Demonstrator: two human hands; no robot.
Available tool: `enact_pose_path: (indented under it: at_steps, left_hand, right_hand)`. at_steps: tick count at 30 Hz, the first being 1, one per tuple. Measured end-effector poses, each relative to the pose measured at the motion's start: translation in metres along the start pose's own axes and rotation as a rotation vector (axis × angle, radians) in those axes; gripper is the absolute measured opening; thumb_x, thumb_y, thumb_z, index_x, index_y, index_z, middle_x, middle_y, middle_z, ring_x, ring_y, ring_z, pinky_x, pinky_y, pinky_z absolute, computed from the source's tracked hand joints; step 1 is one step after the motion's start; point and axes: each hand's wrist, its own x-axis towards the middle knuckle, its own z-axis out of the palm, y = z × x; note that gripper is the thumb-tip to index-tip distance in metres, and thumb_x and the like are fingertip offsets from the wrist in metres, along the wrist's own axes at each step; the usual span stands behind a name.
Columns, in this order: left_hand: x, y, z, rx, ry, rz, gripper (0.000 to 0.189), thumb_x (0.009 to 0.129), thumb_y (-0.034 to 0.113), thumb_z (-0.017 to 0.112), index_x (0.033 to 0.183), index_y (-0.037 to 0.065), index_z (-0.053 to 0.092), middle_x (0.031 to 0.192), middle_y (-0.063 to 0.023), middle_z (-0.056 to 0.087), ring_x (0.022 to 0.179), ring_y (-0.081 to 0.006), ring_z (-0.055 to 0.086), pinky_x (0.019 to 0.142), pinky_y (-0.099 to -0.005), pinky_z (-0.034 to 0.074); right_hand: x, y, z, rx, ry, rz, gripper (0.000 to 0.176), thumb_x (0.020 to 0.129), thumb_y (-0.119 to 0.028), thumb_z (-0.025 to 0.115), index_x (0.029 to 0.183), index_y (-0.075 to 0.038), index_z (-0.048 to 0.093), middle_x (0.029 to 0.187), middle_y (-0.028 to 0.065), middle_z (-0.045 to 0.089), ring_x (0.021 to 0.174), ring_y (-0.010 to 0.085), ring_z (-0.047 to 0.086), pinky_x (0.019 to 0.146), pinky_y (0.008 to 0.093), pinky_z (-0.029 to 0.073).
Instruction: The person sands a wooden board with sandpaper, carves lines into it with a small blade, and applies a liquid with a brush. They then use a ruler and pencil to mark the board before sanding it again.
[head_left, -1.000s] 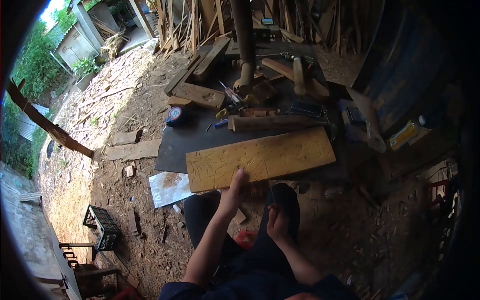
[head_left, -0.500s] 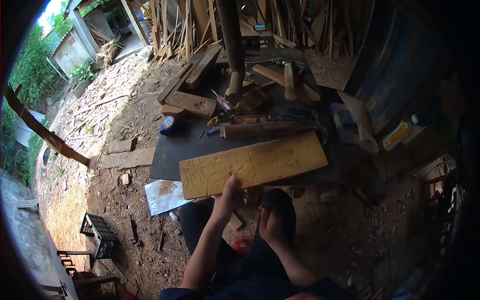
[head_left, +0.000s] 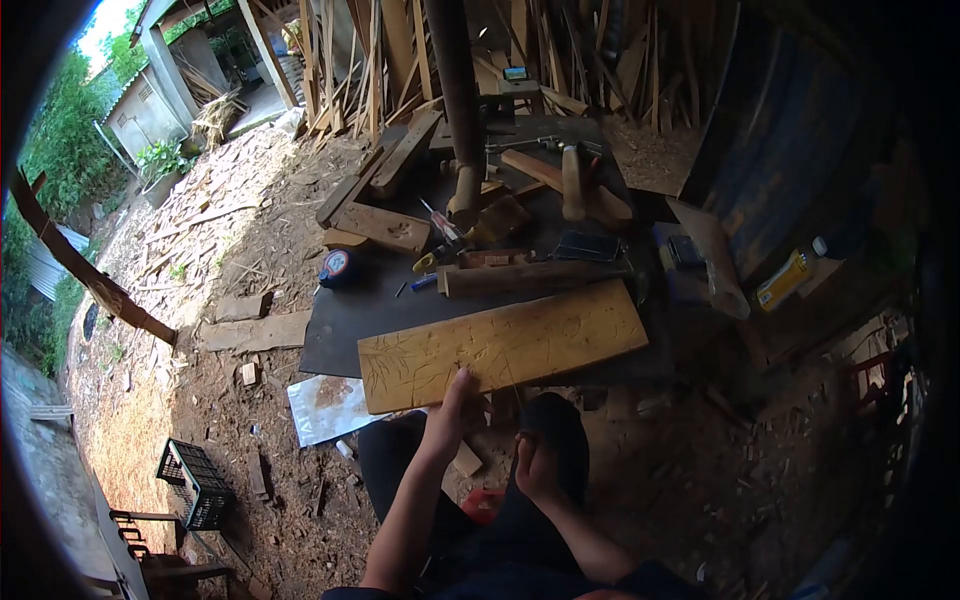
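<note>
Board (head_left: 510, 340) is gripped in my left hand (head_left: 447, 425), thumb on top; my right hand (head_left: 537, 468) curls around a thin tool (head_left: 521, 434) near my knee.

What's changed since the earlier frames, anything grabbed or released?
The view shifted, setting the board and table lower in the picture, probably from head movement. I see nothing taken or let go: the left hand still grips the board, and the right hand still appears to hold a thin tool. The tape measure and crate look undisturbed.
</note>
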Motion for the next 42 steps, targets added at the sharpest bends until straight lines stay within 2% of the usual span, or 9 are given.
enact_pose_path:
  at_steps: [12, 18, 21, 27, 29, 31, 33, 36, 42]
  left_hand:
    - [0.004, -0.008, -0.011, 0.001, -0.061, -0.035, 0.047, 0.107, 0.058, 0.062, 0.109, 0.011, 0.058, 0.071, -0.0072, 0.061, 0.049, -0.0128, 0.046, 0.05, -0.03, 0.039]
    - [-0.003, 0.001, 0.002, -0.018, 0.012, 0.002, 0.049, 0.106, 0.059, 0.061, 0.105, 0.011, 0.058, 0.066, -0.0035, 0.055, 0.048, -0.0121, 0.044, 0.05, -0.0289, 0.036]
    - [0.001, -0.008, -0.006, -0.021, -0.025, -0.019, 0.048, 0.107, 0.059, 0.061, 0.108, 0.01, 0.057, 0.066, -0.0051, 0.058, 0.047, -0.011, 0.042, 0.049, -0.0279, 0.034]
    - [-0.004, 0.004, 0.002, -0.04, -0.009, -0.002, 0.049, 0.106, 0.059, 0.061, 0.107, 0.01, 0.057, 0.069, -0.0069, 0.061, 0.048, -0.0092, 0.041, 0.05, -0.0263, 0.034]
    - [0.006, 0.0, -0.01, -0.033, -0.07, -0.034, 0.05, 0.107, 0.054, 0.062, 0.123, 0.007, 0.057, 0.097, -0.0074, 0.064, 0.073, -0.0138, 0.061, 0.06, -0.0277, 0.047]
    - [0.001, -0.005, -0.01, -0.03, -0.067, -0.043, 0.049, 0.108, 0.054, 0.062, 0.124, 0.007, 0.057, 0.097, -0.0079, 0.064, 0.073, -0.0138, 0.062, 0.06, -0.0276, 0.047]
    - [-0.001, 0.003, 0.0, -0.011, -0.023, 0.016, 0.047, 0.107, 0.057, 0.061, 0.109, 0.01, 0.057, 0.071, -0.0083, 0.064, 0.05, -0.009, 0.042, 0.05, -0.0259, 0.035]
    - [-0.001, 0.002, -0.002, -0.009, -0.039, 0.023, 0.047, 0.107, 0.057, 0.06, 0.109, 0.01, 0.058, 0.072, -0.0091, 0.065, 0.05, -0.0089, 0.042, 0.051, -0.0258, 0.036]
    - [0.002, 0.0, -0.004, -0.018, -0.071, 0.03, 0.049, 0.108, 0.057, 0.058, 0.11, 0.008, 0.058, 0.074, -0.0101, 0.066, 0.052, -0.0107, 0.047, 0.054, -0.0272, 0.04]
  right_hand:
    - [0.019, -0.035, -0.011, 0.009, -0.063, 0.079, 0.027, 0.113, -0.019, 0.049, 0.112, 0.001, 0.067, 0.096, 0.0219, 0.072, 0.091, 0.0449, 0.074, 0.075, 0.0458, 0.058]
    - [0.001, 0.024, 0.003, -0.02, -0.026, -0.028, 0.027, 0.113, -0.018, 0.048, 0.113, 0.001, 0.067, 0.097, 0.0227, 0.072, 0.095, 0.0455, 0.073, 0.076, 0.045, 0.057]
    - [0.033, -0.042, -0.012, -0.047, -0.034, 0.003, 0.026, 0.111, -0.015, 0.051, 0.115, 0.004, 0.069, 0.098, 0.0246, 0.075, 0.09, 0.0445, 0.075, 0.074, 0.0472, 0.06]
    - [0.004, 0.024, 0.01, -0.058, -0.01, -0.067, 0.023, 0.11, -0.012, 0.052, 0.114, 0.004, 0.069, 0.095, 0.0236, 0.075, 0.087, 0.0437, 0.076, 0.074, 0.0469, 0.06]
    - [0.027, -0.022, 0.001, -0.006, -0.011, -0.025, 0.028, 0.113, -0.018, 0.047, 0.114, 0.002, 0.067, 0.098, 0.0238, 0.072, 0.094, 0.0454, 0.073, 0.078, 0.0454, 0.057]
    - [0.023, -0.035, -0.006, 0.01, -0.038, 0.025, 0.032, 0.115, -0.021, 0.044, 0.114, 0.002, 0.066, 0.1, 0.0236, 0.07, 0.097, 0.0461, 0.071, 0.081, 0.0445, 0.055]
    - [0.02, -0.02, -0.002, 0.006, -0.058, 0.043, 0.032, 0.115, -0.022, 0.044, 0.113, 0.002, 0.066, 0.099, 0.0231, 0.069, 0.098, 0.0459, 0.07, 0.082, 0.044, 0.055]
    - [0.005, 0.022, 0.008, -0.038, -0.013, -0.109, 0.023, 0.112, -0.013, 0.051, 0.115, 0.002, 0.068, 0.095, 0.022, 0.073, 0.087, 0.0407, 0.076, 0.072, 0.0444, 0.059]
    - [0.025, -0.016, -0.001, -0.019, -0.077, 0.051, 0.023, 0.112, -0.014, 0.05, 0.116, 0.002, 0.066, 0.094, 0.0209, 0.072, 0.086, 0.0401, 0.075, 0.073, 0.0437, 0.058]
